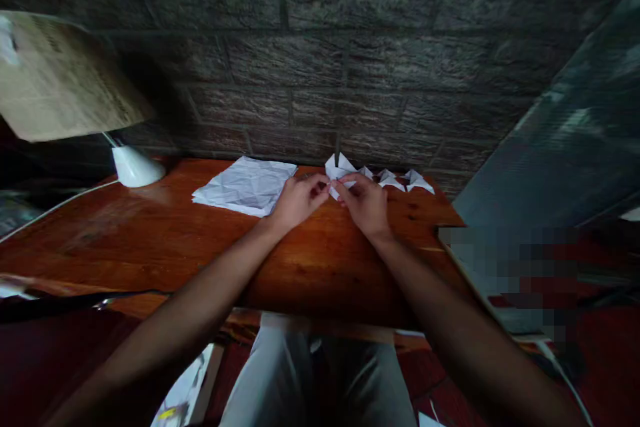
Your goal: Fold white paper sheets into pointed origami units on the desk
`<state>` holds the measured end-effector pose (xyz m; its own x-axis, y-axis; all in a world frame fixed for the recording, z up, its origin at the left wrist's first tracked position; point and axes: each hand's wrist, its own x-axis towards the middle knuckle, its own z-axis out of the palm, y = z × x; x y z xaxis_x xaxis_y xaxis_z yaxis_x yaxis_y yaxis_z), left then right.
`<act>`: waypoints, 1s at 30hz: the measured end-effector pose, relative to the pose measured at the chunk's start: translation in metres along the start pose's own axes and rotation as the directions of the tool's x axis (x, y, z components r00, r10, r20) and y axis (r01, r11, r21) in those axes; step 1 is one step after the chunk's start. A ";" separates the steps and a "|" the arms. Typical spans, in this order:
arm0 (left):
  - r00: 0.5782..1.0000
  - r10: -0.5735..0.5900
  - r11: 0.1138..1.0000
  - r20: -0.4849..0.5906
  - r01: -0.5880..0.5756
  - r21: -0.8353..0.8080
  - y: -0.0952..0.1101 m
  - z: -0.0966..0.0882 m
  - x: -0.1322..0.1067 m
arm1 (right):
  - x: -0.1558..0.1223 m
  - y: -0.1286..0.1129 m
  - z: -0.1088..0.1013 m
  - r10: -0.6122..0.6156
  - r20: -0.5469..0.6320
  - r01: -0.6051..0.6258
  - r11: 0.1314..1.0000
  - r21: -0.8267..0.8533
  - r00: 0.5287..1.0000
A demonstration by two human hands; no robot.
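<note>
Both my hands meet over the far part of a reddish wooden table (165, 240). My left hand (297, 200) and my right hand (365, 203) pinch a small folded white paper piece (339, 175) between their fingertips, holding it just above the table top. A flat, creased white paper sheet (245, 185) lies to the left of my left hand. Behind and to the right of my right hand sit folded white paper shapes (400, 179) in a short row by the wall.
A white lamp base (134, 165) stands at the table's back left, under a tan lampshade (55, 80). A dark brick wall (320, 53) runs along the back. A grey slanted panel (565, 147) closes the right side. My legs in light trousers (320, 373) show below the table's front edge.
</note>
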<state>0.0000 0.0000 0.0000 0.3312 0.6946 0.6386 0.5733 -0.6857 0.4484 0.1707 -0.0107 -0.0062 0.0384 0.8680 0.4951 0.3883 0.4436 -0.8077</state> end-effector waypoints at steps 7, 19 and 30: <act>0.993 -0.117 0.984 -0.031 0.112 -0.141 -0.003 0.005 -0.002 | 0.002 0.009 -0.004 -0.050 -0.019 0.051 0.996 0.078 0.999; 0.934 -0.356 0.743 0.014 0.292 -0.603 -0.007 0.013 0.002 | 0.008 0.009 -0.009 0.021 0.049 -0.025 0.997 0.068 0.999; 0.898 -0.424 0.580 0.114 0.366 -0.728 -0.001 0.011 0.004 | 0.009 0.009 -0.009 0.050 0.067 -0.063 0.978 0.198 0.997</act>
<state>0.0087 0.0055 -0.0048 0.1399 0.9397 0.3122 -0.0916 -0.3016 0.9490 0.1829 -0.0008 -0.0057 -0.0034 0.9021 0.4314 0.1951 0.4237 -0.8845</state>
